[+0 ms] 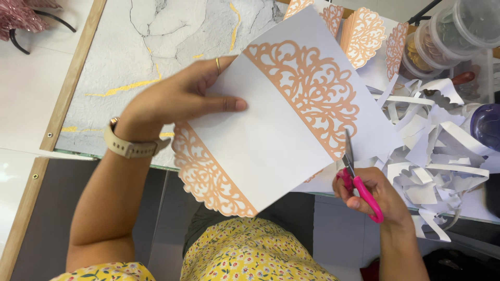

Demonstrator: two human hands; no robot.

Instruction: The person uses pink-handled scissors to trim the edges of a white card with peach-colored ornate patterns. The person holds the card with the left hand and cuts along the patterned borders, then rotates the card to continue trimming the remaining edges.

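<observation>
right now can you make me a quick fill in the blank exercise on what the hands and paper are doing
1. The right hand holds scissors with ____ handles.
2. The left hand holds a white sheet printed with lace patterns in ____.
3. The left wrist wears a beige ____.
4. White paper scraps are piled on the ____ side of the picture.

Missing words: pink; orange; watch; right

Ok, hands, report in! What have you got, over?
Left hand holds the white sheet with peach lace edges. Right hand grips pink scissors, blades at the sheet's edge. Paper scraps piled just right of the cut.
</observation>
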